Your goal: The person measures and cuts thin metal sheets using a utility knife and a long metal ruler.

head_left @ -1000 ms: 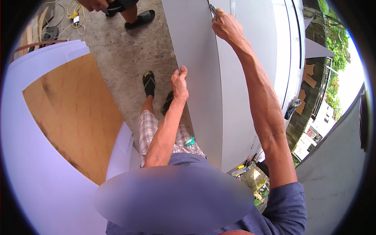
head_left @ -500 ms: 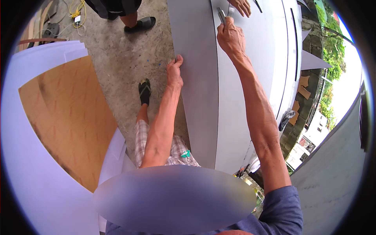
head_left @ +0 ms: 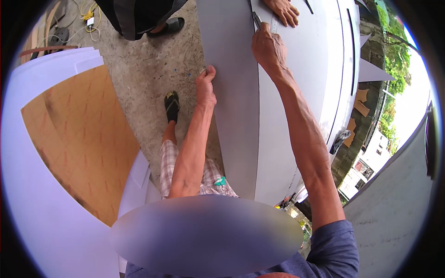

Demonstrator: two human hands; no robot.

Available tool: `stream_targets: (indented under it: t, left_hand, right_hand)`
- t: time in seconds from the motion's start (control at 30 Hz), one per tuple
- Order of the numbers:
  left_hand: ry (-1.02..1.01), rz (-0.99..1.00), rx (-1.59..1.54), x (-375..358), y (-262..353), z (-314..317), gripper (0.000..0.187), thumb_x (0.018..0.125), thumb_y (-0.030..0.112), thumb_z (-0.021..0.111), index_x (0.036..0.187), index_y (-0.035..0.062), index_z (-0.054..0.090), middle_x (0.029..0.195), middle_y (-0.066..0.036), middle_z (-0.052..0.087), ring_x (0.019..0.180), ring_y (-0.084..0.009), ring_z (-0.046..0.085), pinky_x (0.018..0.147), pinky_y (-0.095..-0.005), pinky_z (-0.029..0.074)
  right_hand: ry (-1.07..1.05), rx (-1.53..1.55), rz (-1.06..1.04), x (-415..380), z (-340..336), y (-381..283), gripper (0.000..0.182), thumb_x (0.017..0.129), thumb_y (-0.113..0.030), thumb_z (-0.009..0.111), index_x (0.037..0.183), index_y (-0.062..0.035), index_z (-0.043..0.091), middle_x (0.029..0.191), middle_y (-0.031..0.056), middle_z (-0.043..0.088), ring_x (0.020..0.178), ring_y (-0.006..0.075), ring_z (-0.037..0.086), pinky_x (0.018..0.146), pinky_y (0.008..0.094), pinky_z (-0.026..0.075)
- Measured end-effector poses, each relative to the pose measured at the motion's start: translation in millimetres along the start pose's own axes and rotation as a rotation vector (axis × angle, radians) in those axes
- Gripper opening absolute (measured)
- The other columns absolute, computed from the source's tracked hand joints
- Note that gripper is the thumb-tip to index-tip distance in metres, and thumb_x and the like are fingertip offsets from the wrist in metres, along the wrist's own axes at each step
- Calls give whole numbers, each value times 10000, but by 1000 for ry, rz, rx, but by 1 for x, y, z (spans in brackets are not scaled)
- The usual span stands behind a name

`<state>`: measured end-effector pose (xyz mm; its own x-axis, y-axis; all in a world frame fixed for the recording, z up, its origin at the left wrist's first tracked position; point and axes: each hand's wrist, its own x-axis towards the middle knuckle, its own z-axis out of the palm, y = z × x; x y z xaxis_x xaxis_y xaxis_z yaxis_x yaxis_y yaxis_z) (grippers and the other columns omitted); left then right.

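Observation:
My right hand (head_left: pixel 270 47) is closed around a utility knife (head_left: pixel 256 19), its tip at the dark line on a large grey sheet (head_left: pixel 278 120). Beside the knife lies a ruler (head_left: pixel 274 26), partly hidden by fingers. Another person's hand (head_left: pixel 283 11) rests on the sheet at the top, close to the ruler. At the sheet's left edge, my left hand (head_left: pixel 206 87) grips the rim with the thumb on top; its other fingers are mostly hidden. A long dark line runs down the sheet from the knife towards me.
On the left, a brown board (head_left: pixel 83 143) lies over white sheets (head_left: pixel 28 185). The other person's sandalled foot (head_left: pixel 169 27) stands on the concrete floor (head_left: pixel 143 69). Yellow and white cords (head_left: pixel 90 21) lie at the top left. Thin black strips (head_left: pixel 348 51) rest along the sheet's right side.
My right hand has moved slightly up and left with the knife along the line. The other person's hand and body have come further into view. My left hand stays at the edge.

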<state>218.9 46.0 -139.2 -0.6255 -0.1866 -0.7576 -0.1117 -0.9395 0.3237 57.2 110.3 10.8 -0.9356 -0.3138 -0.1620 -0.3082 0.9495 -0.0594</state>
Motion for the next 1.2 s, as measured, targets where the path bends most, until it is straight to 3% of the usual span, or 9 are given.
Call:
stream_targets:
  t: [0.17, 0.27, 0.37, 0.47, 0.6, 0.7, 0.73, 0.87, 1.2]
  left_hand:
    - [26, 57, 50, 6, -9, -9, 223, 969, 236, 653, 970, 22, 714, 947, 28, 633, 968, -75, 510, 976, -278, 367]
    - [35, 79, 78, -2, -7, -7, 236, 973, 250, 645, 988, 26, 718, 975, 27, 631, 1014, -66, 487, 1024, -282, 322]
    - [30, 104, 99, -3, -6, -8, 264, 974, 272, 639, 1032, 26, 714, 1005, 15, 637, 1060, -75, 477, 1063, -308, 297]
    - [11, 60, 87, 2, -8, -6, 307, 966, 300, 644, 1085, 22, 700, 1082, -18, 640, 1136, -107, 467, 1103, -348, 272]
    - [54, 16, 84, 28, -25, -4, 360, 952, 333, 656, 1128, 21, 684, 1233, -71, 609, 1240, -164, 443, 1140, -389, 241]
    - [-138, -57, -39, 41, -33, -14, 363, 949, 344, 655, 1125, 29, 691, 1295, -84, 580, 1284, -180, 415, 1146, -396, 231]
    - [-113, -49, -13, 42, -36, -14, 363, 953, 346, 651, 1121, 28, 693, 1285, -80, 587, 1277, -179, 421, 1142, -394, 237]
    - [-20, 31, 88, 41, -33, -17, 361, 965, 349, 634, 1101, 21, 700, 1253, -63, 607, 1253, -170, 439, 1130, -384, 257]
    - [4, 14, 85, 26, -22, -11, 377, 955, 328, 647, 1105, -16, 690, 1249, -107, 603, 1262, -177, 439, 1134, -379, 247]
  right_hand:
    - [44, -78, -13, -10, 3, -8, 360, 860, -74, 534, 1181, 87, 523, 733, 209, 686, 678, 368, 697, 611, 460, 543]
    - [-8, -69, 37, -13, 9, -9, 308, 934, -138, 485, 1190, 31, 513, 768, 228, 691, 712, 395, 701, 627, 511, 536]
    - [-100, -152, 48, -14, -8, -20, 566, 826, -59, 563, 1349, 123, 450, 830, 236, 703, 744, 361, 718, 621, 448, 553]
    - [24, -182, -20, -9, -2, -16, 309, 896, -116, 507, 1174, 6, 563, 793, 240, 694, 779, 398, 711, 654, 499, 546]
    - [-187, -172, -44, 12, -31, -18, 240, 874, -98, 491, 1015, -36, 676, 859, 207, 720, 786, 367, 722, 647, 468, 555]
    - [-256, -233, 29, 15, -18, -11, 264, 884, -102, 488, 1063, -46, 674, 869, 213, 721, 778, 352, 728, 643, 453, 559]
    - [-141, -198, -29, 8, -15, -13, 328, 871, -78, 513, 1163, 5, 637, 842, 225, 715, 747, 357, 727, 643, 449, 562]
    - [46, -276, -112, -26, 4, -33, 424, 822, -62, 582, 1137, 215, 517, 726, 222, 697, 635, 358, 712, 570, 435, 562]
    - [-105, -271, -34, -42, -6, -27, 440, 818, -37, 537, 1209, 167, 541, 750, 213, 703, 663, 339, 716, 577, 430, 550]
